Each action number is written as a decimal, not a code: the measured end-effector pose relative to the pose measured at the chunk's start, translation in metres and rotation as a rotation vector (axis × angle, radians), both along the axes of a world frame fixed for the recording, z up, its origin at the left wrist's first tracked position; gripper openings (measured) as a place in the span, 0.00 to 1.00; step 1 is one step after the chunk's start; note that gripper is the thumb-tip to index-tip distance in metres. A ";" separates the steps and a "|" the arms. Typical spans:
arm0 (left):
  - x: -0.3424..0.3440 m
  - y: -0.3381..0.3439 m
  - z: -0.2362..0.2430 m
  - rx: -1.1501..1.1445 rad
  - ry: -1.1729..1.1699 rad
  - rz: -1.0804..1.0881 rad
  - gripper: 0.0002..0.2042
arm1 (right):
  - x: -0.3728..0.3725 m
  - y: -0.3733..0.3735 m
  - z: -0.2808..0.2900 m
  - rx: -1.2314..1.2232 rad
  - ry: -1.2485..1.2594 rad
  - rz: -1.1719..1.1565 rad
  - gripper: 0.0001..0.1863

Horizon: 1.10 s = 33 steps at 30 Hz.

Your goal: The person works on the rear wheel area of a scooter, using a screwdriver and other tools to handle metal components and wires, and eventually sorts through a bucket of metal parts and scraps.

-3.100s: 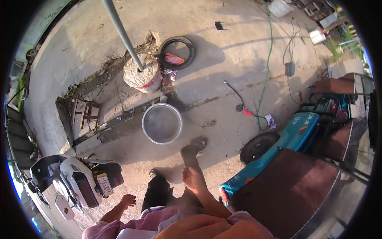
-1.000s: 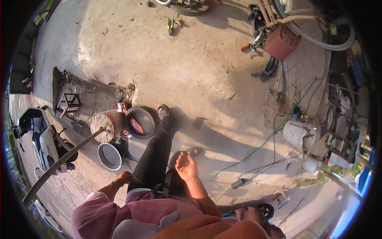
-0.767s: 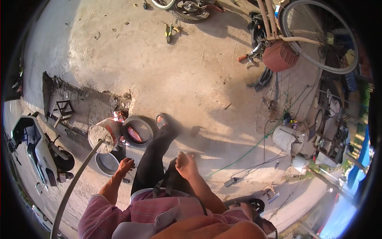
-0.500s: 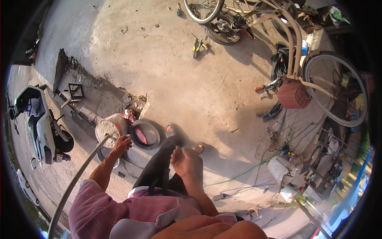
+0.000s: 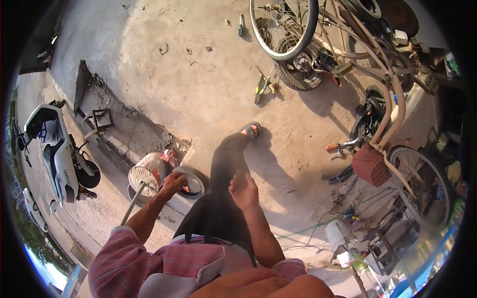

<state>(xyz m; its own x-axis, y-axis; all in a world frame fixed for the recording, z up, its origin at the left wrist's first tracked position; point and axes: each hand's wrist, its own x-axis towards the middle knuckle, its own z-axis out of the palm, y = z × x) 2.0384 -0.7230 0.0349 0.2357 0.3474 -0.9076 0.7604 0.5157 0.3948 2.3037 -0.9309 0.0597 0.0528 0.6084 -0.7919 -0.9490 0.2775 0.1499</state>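
Observation:
My left hand (image 5: 174, 184) hangs over the gap between a round concrete block (image 5: 145, 171) with a pole (image 5: 134, 201) rising from it and a black tyre (image 5: 196, 181) lying flat. Its fingers are loosely bent and apart, and I make out nothing in them. In front of my dark trousers, my right hand (image 5: 243, 190) is raised with the thumb away from half-curled fingers; it holds nothing. A sandalled foot (image 5: 252, 130) is on the ground ahead, while the other is out of sight.
An upturned bicycle (image 5: 395, 109) with a reddish basket (image 5: 370, 165) stands at the right. Near it lie yellow-green pliers (image 5: 265, 88), a screwdriver (image 5: 241, 27) and a wheel with tyre (image 5: 300, 64). A white scooter (image 5: 59, 159) stands left, beside a small stool frame (image 5: 101, 120). Cables and scrap litter the lower right.
One foot has stepped forward, and the bicycle and tools sit lower in view. My left hand has swung over toward the tyre. My right hand's fingers have loosened from a closed curl.

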 end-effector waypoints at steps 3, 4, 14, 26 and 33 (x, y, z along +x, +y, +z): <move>0.059 0.037 0.009 -0.005 -0.032 -0.004 0.22 | 0.050 0.048 -0.019 -0.006 -0.005 0.014 0.15; 0.087 0.049 0.020 0.005 -0.033 -0.001 0.22 | 0.068 0.066 -0.023 -0.018 -0.003 0.050 0.14; 0.268 0.104 -0.046 -0.187 -0.276 -0.037 0.17 | 0.236 0.197 -0.131 -0.394 -0.297 0.353 0.14; 0.264 0.166 -0.151 -0.417 -0.099 -0.362 0.18 | 0.367 0.304 -0.398 -1.089 -1.451 1.323 0.26; 0.296 0.207 -0.138 -0.654 0.037 -0.180 0.17 | 0.389 0.339 -0.468 -1.319 -1.474 1.546 0.32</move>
<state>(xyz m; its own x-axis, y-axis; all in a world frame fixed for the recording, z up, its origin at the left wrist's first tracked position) 2.3348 -0.5163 -0.1028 0.2032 -0.3180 -0.9261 0.8637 0.5037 0.0166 2.6927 -0.5920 -0.4085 0.8393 0.2082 -0.5023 0.2070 -0.9766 -0.0589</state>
